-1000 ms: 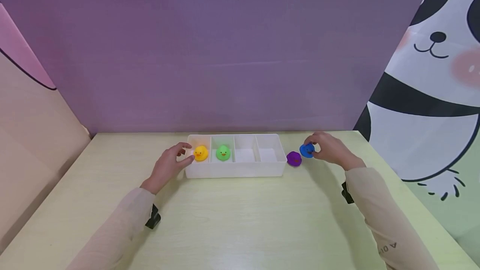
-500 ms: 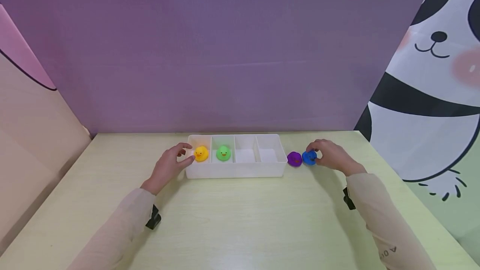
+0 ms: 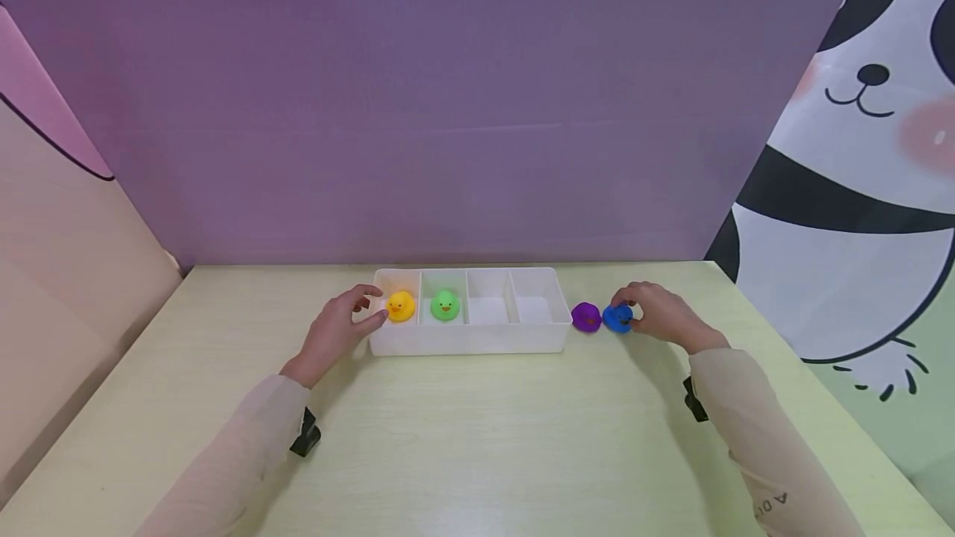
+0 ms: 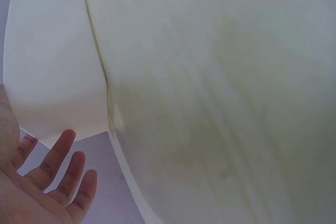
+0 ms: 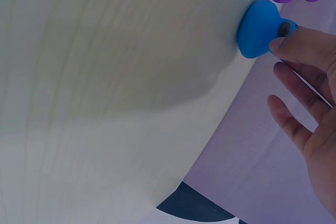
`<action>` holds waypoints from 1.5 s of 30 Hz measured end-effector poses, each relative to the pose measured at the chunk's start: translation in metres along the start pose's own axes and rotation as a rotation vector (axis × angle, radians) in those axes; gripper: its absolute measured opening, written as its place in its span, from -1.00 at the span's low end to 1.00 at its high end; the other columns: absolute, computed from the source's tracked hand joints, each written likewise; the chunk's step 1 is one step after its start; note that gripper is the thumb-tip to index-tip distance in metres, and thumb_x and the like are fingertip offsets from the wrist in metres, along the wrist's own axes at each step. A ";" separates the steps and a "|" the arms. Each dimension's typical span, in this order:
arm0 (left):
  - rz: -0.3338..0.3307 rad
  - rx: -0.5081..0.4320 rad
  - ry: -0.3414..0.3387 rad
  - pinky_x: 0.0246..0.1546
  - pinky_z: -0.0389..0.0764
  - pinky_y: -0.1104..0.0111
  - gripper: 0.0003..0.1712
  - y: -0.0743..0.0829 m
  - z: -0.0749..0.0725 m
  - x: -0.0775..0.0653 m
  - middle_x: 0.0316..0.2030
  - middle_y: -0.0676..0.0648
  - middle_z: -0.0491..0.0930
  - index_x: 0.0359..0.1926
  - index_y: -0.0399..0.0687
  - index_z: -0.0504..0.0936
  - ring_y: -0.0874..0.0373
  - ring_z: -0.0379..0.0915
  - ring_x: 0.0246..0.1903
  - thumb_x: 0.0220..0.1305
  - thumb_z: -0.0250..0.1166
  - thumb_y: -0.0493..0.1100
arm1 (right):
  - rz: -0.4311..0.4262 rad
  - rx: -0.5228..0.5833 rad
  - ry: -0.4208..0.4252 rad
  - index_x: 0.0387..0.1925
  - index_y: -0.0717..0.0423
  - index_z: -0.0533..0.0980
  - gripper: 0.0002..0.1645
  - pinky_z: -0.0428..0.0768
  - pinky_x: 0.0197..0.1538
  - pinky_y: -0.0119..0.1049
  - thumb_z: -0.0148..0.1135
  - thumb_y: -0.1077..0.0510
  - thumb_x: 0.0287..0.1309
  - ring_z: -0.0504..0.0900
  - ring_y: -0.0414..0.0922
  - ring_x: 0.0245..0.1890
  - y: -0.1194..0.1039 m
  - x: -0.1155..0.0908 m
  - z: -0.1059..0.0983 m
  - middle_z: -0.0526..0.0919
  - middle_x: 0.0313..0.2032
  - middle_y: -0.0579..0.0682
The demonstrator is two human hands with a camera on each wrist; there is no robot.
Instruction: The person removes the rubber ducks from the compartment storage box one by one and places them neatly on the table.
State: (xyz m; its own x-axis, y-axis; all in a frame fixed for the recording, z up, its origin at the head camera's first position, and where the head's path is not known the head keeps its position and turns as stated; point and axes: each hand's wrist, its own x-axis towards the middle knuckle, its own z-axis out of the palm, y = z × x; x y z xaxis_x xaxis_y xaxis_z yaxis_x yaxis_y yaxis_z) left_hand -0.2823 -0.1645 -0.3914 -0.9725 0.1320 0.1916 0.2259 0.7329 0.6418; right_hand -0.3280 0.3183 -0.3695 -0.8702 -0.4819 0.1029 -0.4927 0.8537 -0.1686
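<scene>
A white box point(image 3: 466, 340) with several compartments stands on the table. In its leftmost compartment sits a yellow rubber duck point(image 3: 400, 306), and a green rubber duck point(image 3: 445, 305) occupies the one beside it. My left hand point(image 3: 336, 330) is at the box's left end, thumb and forefinger spread at the rim; in the left wrist view its other fingers are loosely extended. Right of the box, my right hand point(image 3: 660, 313) pinches a blue rubber duck point(image 5: 259, 29) between thumb and fingers, down at the table. A purple rubber duck point(image 3: 586, 317) lies between the box and the blue duck.
The pale wooden table point(image 3: 462, 437) extends in front of the box. Behind its back edge rises a purple backdrop point(image 3: 448, 106). A panda picture point(image 3: 843, 272) covers the right side.
My right hand has lowered the blue duck and shifted it slightly right, next to the purple duck, still pinching it. The left hand and the box stay where they were.
</scene>
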 end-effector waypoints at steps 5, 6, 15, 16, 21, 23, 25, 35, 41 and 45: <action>-0.002 0.003 0.001 -0.07 0.47 0.02 -0.52 0.000 0.000 0.000 -0.06 -0.23 0.53 0.11 -0.04 0.42 -0.12 0.42 -0.02 0.20 0.21 0.01 | -0.009 -0.001 0.004 -0.22 0.22 0.56 -0.63 0.52 -0.09 0.04 0.30 0.44 -0.20 0.54 0.09 -0.19 0.000 0.000 0.000 0.61 -0.25 0.11; -0.002 0.004 0.002 -0.07 0.47 0.02 -0.52 0.000 0.000 0.000 -0.06 -0.23 0.53 0.11 -0.04 0.42 -0.12 0.42 -0.03 0.20 0.21 0.01 | -0.013 -0.002 0.008 -0.22 0.22 0.56 -0.62 0.52 -0.09 0.04 0.29 0.45 -0.20 0.54 0.09 -0.19 0.000 -0.001 0.000 0.61 -0.25 0.11; 0.002 0.004 0.001 -0.06 0.47 0.01 -0.51 0.000 0.001 0.000 -0.05 -0.23 0.53 0.11 -0.05 0.41 -0.13 0.42 -0.02 0.20 0.20 0.03 | -0.032 -0.006 0.019 -0.20 0.21 0.56 -0.60 0.53 -0.09 0.02 0.29 0.46 -0.21 0.55 0.08 -0.19 0.001 -0.001 -0.002 0.62 -0.24 0.11; 0.003 0.005 0.001 -0.06 0.47 0.01 -0.51 0.000 0.001 0.000 -0.06 -0.23 0.53 0.11 -0.05 0.41 -0.13 0.42 -0.02 0.20 0.20 0.03 | -0.029 -0.007 0.016 -0.20 0.21 0.56 -0.60 0.53 -0.09 0.03 0.29 0.46 -0.20 0.54 0.09 -0.18 0.001 -0.001 -0.003 0.62 -0.23 0.11; 0.004 0.005 0.002 -0.06 0.47 0.02 -0.51 0.002 0.000 -0.001 -0.06 -0.24 0.53 0.11 -0.05 0.41 -0.14 0.42 -0.02 0.20 0.20 0.02 | -0.001 -0.018 -0.003 -0.15 0.22 0.55 -0.60 0.51 -0.05 0.05 0.29 0.42 -0.15 0.54 0.12 -0.13 -0.002 0.000 -0.012 0.61 -0.18 0.16; 0.002 0.005 0.003 -0.06 0.47 0.02 -0.51 0.002 0.000 -0.001 -0.06 -0.23 0.53 0.11 -0.04 0.41 -0.14 0.42 -0.02 0.20 0.20 0.02 | -0.003 -0.026 -0.002 -0.14 0.23 0.54 -0.60 0.51 -0.05 0.04 0.29 0.41 -0.14 0.54 0.11 -0.13 -0.004 0.001 -0.015 0.61 -0.17 0.18; -0.001 0.007 0.005 -0.06 0.48 0.02 -0.52 0.003 -0.001 -0.001 -0.06 -0.23 0.53 0.11 -0.04 0.41 -0.14 0.42 -0.02 0.20 0.20 0.02 | -0.002 -0.031 0.004 -0.13 0.23 0.54 -0.60 0.52 -0.06 0.03 0.29 0.40 -0.13 0.53 0.10 -0.13 -0.007 0.002 -0.018 0.61 -0.17 0.17; 0.012 0.002 0.009 -0.08 0.48 0.03 -0.52 0.001 -0.001 -0.002 -0.06 -0.23 0.53 0.11 -0.05 0.41 -0.14 0.42 -0.02 0.20 0.20 0.01 | -0.028 -0.027 0.022 -0.13 0.17 0.54 -0.61 0.53 -0.09 -0.01 0.29 0.37 -0.11 0.53 0.07 -0.14 -0.019 0.014 -0.024 0.60 -0.21 0.07; 0.017 0.007 0.009 -0.07 0.48 0.04 -0.52 0.002 -0.001 -0.001 -0.07 -0.22 0.54 0.10 -0.05 0.42 -0.13 0.42 -0.02 0.20 0.20 0.02 | -0.064 -0.015 0.058 -0.16 0.18 0.55 -0.62 0.53 -0.08 -0.04 0.31 0.36 -0.13 0.54 0.05 -0.15 -0.027 0.021 -0.021 0.60 -0.23 0.06; 0.020 0.010 0.014 -0.09 0.48 0.05 -0.52 0.003 -0.001 -0.002 -0.08 -0.22 0.54 0.10 -0.05 0.42 -0.13 0.42 -0.04 0.20 0.21 0.01 | -0.085 -0.020 0.075 -0.17 0.17 0.55 -0.63 0.53 -0.09 -0.06 0.31 0.35 -0.14 0.55 0.03 -0.17 -0.036 0.027 -0.019 0.60 -0.25 0.04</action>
State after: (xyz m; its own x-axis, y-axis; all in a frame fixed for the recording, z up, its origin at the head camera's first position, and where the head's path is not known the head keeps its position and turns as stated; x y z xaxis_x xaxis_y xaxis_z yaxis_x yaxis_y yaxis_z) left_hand -0.2802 -0.1633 -0.3894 -0.9670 0.1375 0.2143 0.2445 0.7366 0.6306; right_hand -0.3337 0.2780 -0.3418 -0.8221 -0.5369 0.1896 -0.5636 0.8147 -0.1368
